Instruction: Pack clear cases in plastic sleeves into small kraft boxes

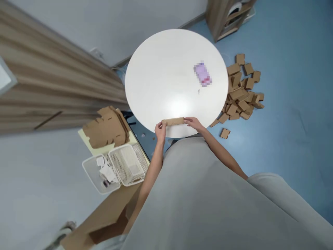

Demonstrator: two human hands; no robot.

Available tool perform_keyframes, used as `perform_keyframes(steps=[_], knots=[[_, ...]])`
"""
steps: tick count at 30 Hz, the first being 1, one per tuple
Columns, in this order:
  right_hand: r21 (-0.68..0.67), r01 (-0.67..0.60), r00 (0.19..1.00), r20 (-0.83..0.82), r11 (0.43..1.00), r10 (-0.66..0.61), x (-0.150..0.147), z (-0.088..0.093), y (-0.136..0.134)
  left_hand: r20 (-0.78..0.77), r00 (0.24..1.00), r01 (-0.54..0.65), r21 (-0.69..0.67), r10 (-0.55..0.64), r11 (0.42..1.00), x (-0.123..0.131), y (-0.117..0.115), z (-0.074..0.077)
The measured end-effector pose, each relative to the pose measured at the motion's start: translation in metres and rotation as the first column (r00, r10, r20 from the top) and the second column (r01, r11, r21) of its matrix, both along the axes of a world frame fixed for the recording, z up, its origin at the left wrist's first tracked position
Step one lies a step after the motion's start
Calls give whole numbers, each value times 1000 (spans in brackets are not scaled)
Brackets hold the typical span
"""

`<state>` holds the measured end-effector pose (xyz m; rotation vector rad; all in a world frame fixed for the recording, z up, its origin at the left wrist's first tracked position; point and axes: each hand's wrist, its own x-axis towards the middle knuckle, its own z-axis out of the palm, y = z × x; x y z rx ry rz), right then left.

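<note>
A small brown cardboard box [173, 121] stands near the front edge of the round white table [161, 69]. My left hand [160, 131] grips the box's left end, thumb on the near side. At its right end is my right hand [193, 123], with fingertips pressed against the corner. The near face of the box shows as a long narrow strip; its inside is not visible. Farther back on the table lies a blurred purple item [203, 74], with a tiny thin object [199, 91] just in front of it.
Many small cardboard boxes [240, 95] are heaped on the floor right of the table. To the left, flat cardboard sheets [106, 128] lie beside a white basket [127, 165] and a white bin [91, 170] with scraps. A large open carton [101, 215] stands at lower left.
</note>
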<state>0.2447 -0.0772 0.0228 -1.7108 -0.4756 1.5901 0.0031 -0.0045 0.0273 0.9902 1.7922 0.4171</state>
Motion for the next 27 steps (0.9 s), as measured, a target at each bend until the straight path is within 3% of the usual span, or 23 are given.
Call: perform_keyframes(steps=[3,6,10,14,16,18,20,23,25,27], knots=[[40,153,987,47,987,-155,25,9,-6,-91,985,151,55,-145,987,44,12,16],[85,349,909,209,933,-360,72,19,-18,-110,930,364,125,-352,923,114,22,37],[170,569,700,413,804,-583,149,40,-52,-69,786,609,252,-614,752,230,26,62],[261,697,462,548,668,-697,210,65,-96,11,581,728,441,-814,525,349,23,76],[257,726,395,604,638,-693,225,73,-114,77,472,726,532,-878,436,397,18,81],[225,745,394,610,628,-687,227,74,-127,95,414,715,581,-905,388,427,8,83],[186,756,436,571,627,-695,218,68,-135,95,379,723,590,-921,358,432,-4,83],[114,731,543,498,672,-676,188,52,-134,138,376,745,543,-917,387,393,-25,75],[60,679,636,450,732,-627,161,40,-127,197,442,756,444,-875,481,344,-38,65],[16,576,753,377,817,-539,134,30,-117,219,573,746,257,-789,614,288,-46,54]])
